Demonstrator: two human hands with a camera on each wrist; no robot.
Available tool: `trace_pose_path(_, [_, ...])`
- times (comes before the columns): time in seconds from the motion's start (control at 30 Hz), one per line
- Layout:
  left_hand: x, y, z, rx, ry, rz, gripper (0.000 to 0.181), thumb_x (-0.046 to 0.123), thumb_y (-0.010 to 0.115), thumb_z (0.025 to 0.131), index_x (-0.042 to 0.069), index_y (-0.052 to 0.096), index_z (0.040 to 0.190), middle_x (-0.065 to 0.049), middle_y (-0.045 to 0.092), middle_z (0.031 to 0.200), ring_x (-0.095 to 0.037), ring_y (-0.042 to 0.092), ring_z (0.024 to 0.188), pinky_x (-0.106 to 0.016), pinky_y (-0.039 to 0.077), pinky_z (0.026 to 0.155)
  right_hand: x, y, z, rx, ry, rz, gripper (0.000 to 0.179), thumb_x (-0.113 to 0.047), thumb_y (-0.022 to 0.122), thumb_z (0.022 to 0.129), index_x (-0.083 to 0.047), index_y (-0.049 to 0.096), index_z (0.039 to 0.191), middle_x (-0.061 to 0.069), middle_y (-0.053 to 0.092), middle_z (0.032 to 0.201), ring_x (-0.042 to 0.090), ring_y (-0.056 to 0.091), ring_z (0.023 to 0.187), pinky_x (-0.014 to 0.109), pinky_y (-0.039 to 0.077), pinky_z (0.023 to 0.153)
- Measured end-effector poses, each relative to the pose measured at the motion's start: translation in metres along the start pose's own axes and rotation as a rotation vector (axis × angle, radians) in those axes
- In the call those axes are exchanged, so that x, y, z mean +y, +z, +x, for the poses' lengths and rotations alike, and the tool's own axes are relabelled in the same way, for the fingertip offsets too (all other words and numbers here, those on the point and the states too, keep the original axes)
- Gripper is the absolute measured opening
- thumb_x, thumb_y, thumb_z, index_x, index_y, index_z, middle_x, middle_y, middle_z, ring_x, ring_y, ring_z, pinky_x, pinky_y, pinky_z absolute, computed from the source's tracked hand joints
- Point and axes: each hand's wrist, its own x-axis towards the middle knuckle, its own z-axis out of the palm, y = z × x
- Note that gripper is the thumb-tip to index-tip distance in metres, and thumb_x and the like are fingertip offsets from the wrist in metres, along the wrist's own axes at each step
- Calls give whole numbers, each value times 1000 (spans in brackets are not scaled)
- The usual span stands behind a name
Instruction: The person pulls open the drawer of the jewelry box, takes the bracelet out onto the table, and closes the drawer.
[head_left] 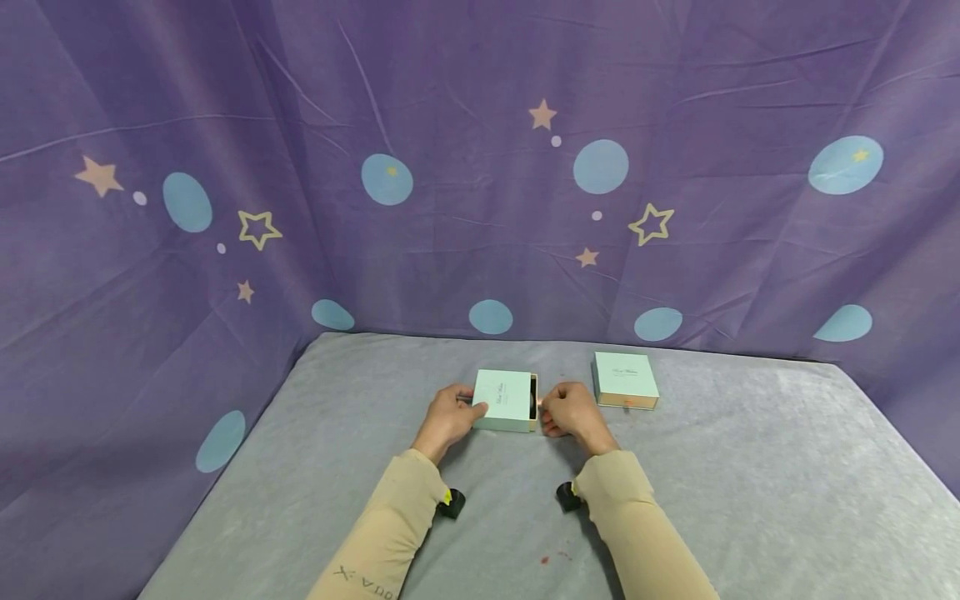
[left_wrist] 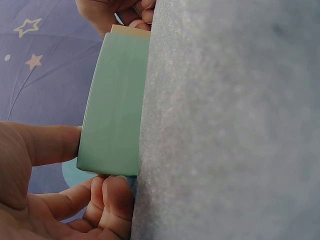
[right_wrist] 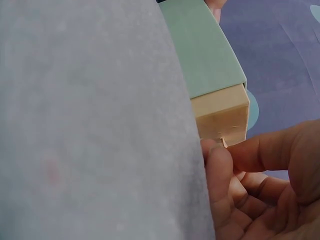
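A mint-green drawer box (head_left: 502,400) with dark lettering on its lid lies flat on the cloth. Its cream inner drawer (right_wrist: 222,120) sticks a little way out at the right end, showing a dark gap inside. My left hand (head_left: 446,422) grips the opposite end, thumb on the top and fingers curled against the end face. At the drawer's front, the thumb and forefinger of my right hand (head_left: 573,412) pinch a small ribbon pull tab (right_wrist: 223,142). The drawer's contents are too dark to make out.
A second mint-green box (head_left: 625,379), its drawer front facing me with an orange tab, lies behind and right of my right hand. Grey cloth (head_left: 750,467) covers the table. Purple patterned curtains (head_left: 480,233) stand along the back and left. Small red stains (head_left: 545,560) mark the cloth near me.
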Motion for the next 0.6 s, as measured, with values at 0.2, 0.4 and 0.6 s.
trace_pose_path(0.2, [-1, -1, 0, -7, 0, -3, 43, 23, 67, 90, 1, 55, 126, -12, 59, 94, -22, 54, 77, -33, 45, 62, 1, -1, 0, 0, 2, 1, 14, -3, 54, 92, 3, 64, 85, 15, 61, 75, 22, 63, 58, 33, 55, 54])
trace_pose_path(0.4, [-2, 0, 1, -6, 12, -6, 43, 22, 67, 90, 0, 56, 125, -12, 60, 92, -22, 53, 74, -32, 44, 60, 3, -2, 1, 3, -2, 2, 14, -2, 53, 92, 4, 64, 86, 15, 62, 74, 22, 63, 58, 33, 55, 53])
trace_pose_path(0.6, [-2, 0, 1, -6, 14, -10, 42, 21, 67, 90, 0, 56, 125, -11, 59, 91, -21, 52, 72, -31, 43, 59, 3, -2, 1, 10, 4, 8, 13, -2, 54, 91, 4, 63, 85, 15, 61, 73, 21, 63, 55, 33, 55, 52])
